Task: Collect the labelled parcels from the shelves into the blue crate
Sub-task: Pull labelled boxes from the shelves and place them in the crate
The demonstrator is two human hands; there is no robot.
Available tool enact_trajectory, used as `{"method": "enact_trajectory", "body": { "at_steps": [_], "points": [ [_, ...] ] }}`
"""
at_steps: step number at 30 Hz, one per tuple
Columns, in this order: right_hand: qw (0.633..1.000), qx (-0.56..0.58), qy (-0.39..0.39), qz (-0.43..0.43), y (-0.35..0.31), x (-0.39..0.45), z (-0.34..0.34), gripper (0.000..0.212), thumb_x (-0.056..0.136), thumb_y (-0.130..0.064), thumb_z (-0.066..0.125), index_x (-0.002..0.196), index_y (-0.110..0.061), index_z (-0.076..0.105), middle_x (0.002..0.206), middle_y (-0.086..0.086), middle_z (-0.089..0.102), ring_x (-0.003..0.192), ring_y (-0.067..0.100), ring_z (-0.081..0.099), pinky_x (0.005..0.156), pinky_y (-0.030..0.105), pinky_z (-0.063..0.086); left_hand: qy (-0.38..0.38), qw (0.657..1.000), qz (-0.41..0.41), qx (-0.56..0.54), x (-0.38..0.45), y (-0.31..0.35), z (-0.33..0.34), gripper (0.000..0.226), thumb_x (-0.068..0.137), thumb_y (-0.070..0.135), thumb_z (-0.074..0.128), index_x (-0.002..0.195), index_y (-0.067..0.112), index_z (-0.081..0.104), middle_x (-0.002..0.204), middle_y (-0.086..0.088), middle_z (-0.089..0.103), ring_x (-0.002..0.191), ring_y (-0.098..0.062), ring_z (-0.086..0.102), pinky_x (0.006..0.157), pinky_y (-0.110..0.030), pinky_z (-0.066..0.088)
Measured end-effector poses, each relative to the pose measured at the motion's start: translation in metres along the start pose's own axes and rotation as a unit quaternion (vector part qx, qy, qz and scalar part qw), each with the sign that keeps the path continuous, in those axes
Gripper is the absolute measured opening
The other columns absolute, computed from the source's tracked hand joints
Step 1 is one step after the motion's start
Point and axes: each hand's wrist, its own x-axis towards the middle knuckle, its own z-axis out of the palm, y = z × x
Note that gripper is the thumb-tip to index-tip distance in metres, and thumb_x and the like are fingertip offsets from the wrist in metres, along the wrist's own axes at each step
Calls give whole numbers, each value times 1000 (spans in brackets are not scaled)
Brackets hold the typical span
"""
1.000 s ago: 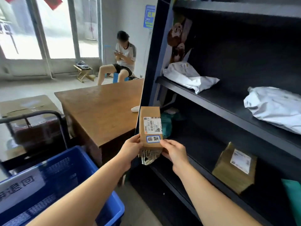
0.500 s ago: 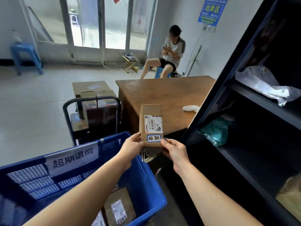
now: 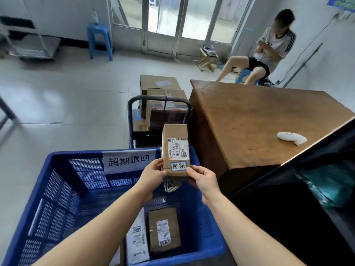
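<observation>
Parcel: box [image 3: 175,150] held upright, centre frame, above crate [image 3: 57,189]
Grips: left hand [image 3: 152,174], right hand [image 3: 201,179] each pinch its lower corners
Crate: two parcels [image 3: 164,229] inside, lower centre

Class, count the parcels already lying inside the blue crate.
2: a brown box and a white mailer beside it on the blue crate floor. Arms may hide others.

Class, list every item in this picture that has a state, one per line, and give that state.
left hand: grips the box's lower left edge
right hand: grips the box's lower right edge
cardboard box: upright, held above the crate
blue crate: open, holding parcels
brown parcel: lying flat in crate
white parcel: lying in crate
glass doors: shut
</observation>
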Motion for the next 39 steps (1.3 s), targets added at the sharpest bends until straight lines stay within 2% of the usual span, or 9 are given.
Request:
{"method": "enact_trajectory", "body": {
  "at_steps": [6,11,16,21,24,27,29,35,39],
  "points": [
    [996,-53,-68,26,15,40,43,16,86,-10,67,103,-11,68,104,8,70,94,17,65,76,26,55,67,997,-22,-40,24,-16,-37,48,91,-6,46,134,16,46,129,-6,58,115,-20,57,90,-32,51],
    [987,-98,-122,38,32,58,86,16,87,-10,66,103,-11,66,98,4,69,88,14,65,74,24,54,122,990,-48,-55,38,-38,-76,50,90,-9,45,135,13,45,132,-7,56,119,-24,56,99,-41,49],
    [977,-147,-146,50,58,67,132,23,85,-14,69,107,-9,68,104,6,70,100,21,66,92,39,55,157,984,-67,-51,46,-61,-121,53,88,-12,40,133,15,48,133,-8,56,121,-24,54,104,-43,45],
    [972,-156,-165,61,79,65,180,24,85,-14,70,109,-12,67,107,5,70,99,19,65,91,36,54,180,978,-82,-61,47,-77,-169,50,91,-9,40,135,14,47,135,-9,55,123,-26,54,106,-47,42],
    [973,-153,-162,67,95,61,211,17,83,-12,71,99,-15,68,106,8,71,101,24,66,94,41,54,185,977,-82,-70,45,-84,-198,50,92,-11,39,134,13,48,130,-6,58,121,-23,55,106,-43,43],
    [973,-150,-153,82,112,53,246,12,82,-11,72,88,-20,67,103,9,71,102,27,67,94,45,54,194,976,-81,-64,43,-91,-231,51,91,-14,38,134,11,50,121,-4,60,116,-21,56,100,-34,46],
    [974,-149,-147,89,125,47,269,10,83,-11,71,88,-19,67,102,7,71,99,24,66,92,40,54,192,976,-85,-49,42,-97,-254,51,91,-13,38,132,13,52,120,-4,62,112,-19,58,95,-32,47],
    [975,-154,-121,104,162,35,329,22,86,-9,67,108,-5,66,103,8,68,93,18,61,87,33,50,186,975,-121,-10,54,-129,-320,52,91,-10,40,136,15,50,113,-7,65,107,-21,62,93,-36,51],
    [969,-169,-123,128,196,42,358,16,87,-9,66,103,-9,66,95,1,67,90,14,61,89,34,51,186,972,-144,8,63,-154,-350,51,94,-7,40,138,17,47,107,-4,63,87,-10,61,65,-20,48]
  ]
}}
